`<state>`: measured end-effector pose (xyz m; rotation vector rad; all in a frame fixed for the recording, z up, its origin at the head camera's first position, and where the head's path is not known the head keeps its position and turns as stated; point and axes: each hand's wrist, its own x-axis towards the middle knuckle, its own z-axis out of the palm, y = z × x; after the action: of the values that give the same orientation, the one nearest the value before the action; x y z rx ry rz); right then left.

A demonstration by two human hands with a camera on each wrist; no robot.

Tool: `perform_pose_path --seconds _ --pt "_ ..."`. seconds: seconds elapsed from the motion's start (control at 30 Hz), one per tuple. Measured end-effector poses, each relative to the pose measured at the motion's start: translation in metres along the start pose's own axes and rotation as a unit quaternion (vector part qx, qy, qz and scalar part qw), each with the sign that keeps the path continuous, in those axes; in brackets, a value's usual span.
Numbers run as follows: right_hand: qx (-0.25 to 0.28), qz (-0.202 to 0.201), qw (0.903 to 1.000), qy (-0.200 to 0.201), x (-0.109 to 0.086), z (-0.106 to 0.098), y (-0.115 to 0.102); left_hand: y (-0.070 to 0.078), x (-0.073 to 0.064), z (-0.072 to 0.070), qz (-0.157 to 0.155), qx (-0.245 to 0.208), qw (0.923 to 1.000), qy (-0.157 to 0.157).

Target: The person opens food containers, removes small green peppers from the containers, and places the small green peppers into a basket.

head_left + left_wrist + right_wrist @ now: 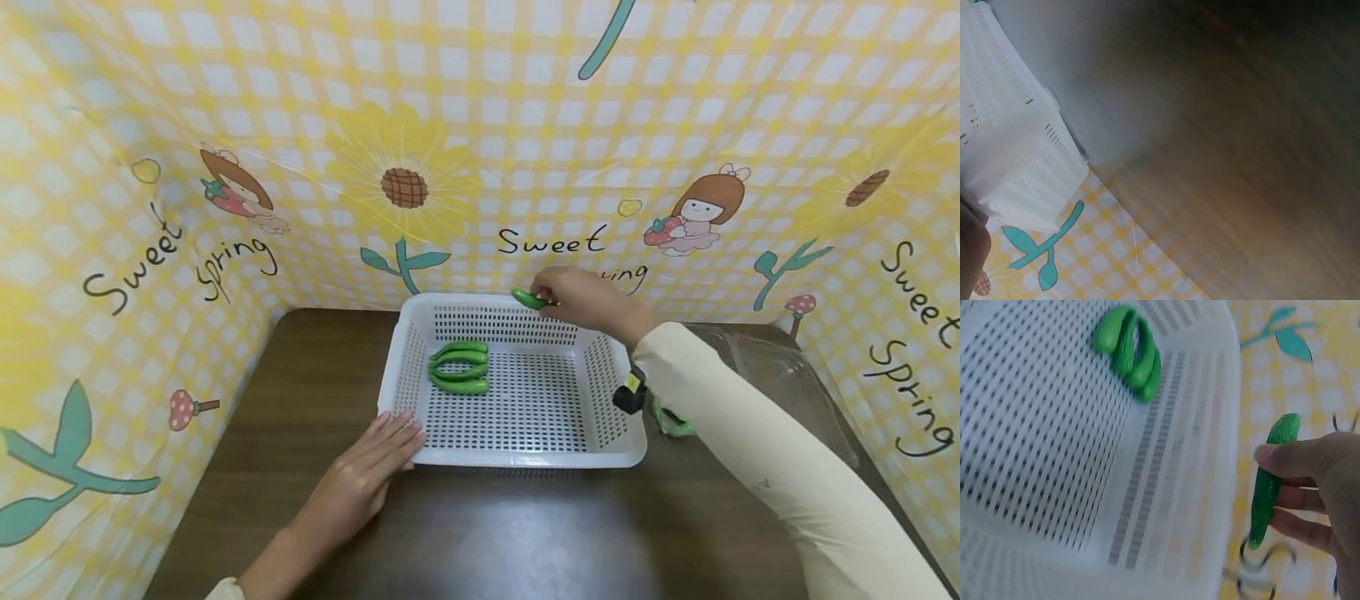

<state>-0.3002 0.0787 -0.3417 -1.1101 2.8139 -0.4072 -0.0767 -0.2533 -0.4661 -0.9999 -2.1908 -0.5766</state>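
My right hand (581,296) pinches a small green cucumber (1267,487) between thumb and fingers, just beyond the far rim of a white perforated plastic basket (525,459). Its skin looks bumpy in the right wrist view. Inside the basket, several slim green vegetables (461,387) lie side by side toward the left; the right wrist view shows them bunched near a wall. My left hand (367,467) rests with extended fingers on the basket's near left corner. Only a dark edge of that hand shows in the left wrist view.
The basket stands on a dark brown wooden table (315,367). To its right, partly behind the right forearm, are a green item (673,423) and a clear plastic tray (795,383). Yellow checked cloth (480,108) hangs around the back and sides.
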Motion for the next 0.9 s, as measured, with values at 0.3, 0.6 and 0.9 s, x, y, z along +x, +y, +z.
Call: perform_pose_path --seconds 0.3,0.6,0.9 --pt "-0.058 -0.034 0.9951 -0.072 0.042 0.026 -0.056 0.001 -0.001 -0.002 -0.005 0.003 1.0000 -0.004" --pt "-0.086 -0.060 0.9738 -0.202 0.063 0.061 -0.110 0.002 0.001 -0.002 -0.005 0.000 1.0000 -0.007" --pt "-0.115 -0.062 0.9597 -0.249 0.068 0.094 -0.135 0.002 0.001 -0.003 -0.018 0.000 0.9996 -0.021"
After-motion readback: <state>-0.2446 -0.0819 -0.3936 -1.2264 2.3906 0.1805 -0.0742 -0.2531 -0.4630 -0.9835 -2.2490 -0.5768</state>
